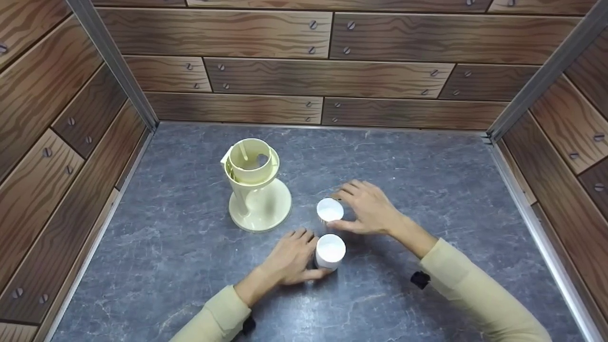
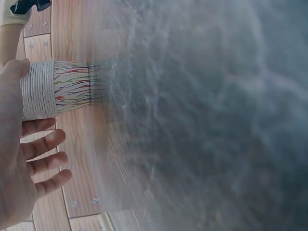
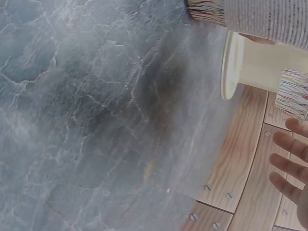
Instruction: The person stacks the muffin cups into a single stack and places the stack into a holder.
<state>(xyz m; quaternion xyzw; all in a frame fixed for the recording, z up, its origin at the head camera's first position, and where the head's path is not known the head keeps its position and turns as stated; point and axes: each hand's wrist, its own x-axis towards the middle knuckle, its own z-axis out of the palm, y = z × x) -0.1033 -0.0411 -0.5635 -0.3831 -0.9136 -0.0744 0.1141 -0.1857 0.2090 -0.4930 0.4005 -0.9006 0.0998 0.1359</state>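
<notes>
A stack of white paper cups (image 1: 330,251) stands on the dark table, its ribbed rims and coloured line pattern showing in the left wrist view. My left hand (image 1: 289,259) holds it from the side, thumb on the near side and index finger on the far side, other fingers spread. Just beyond the stack, a single patterned paper cup (image 3: 292,94) is pinched between thumb and index finger of my right hand (image 1: 368,209). That cup looks raised off the table in the right wrist view. The right hand's other fingers (image 3: 288,166) stretch out loosely.
A cream plastic stand (image 1: 261,209) with a round base and an open ring-shaped top (image 1: 251,161) is at the left, beyond my left hand. Wood-patterned panels (image 1: 266,76) with metal edge strips enclose the table at the back and both sides.
</notes>
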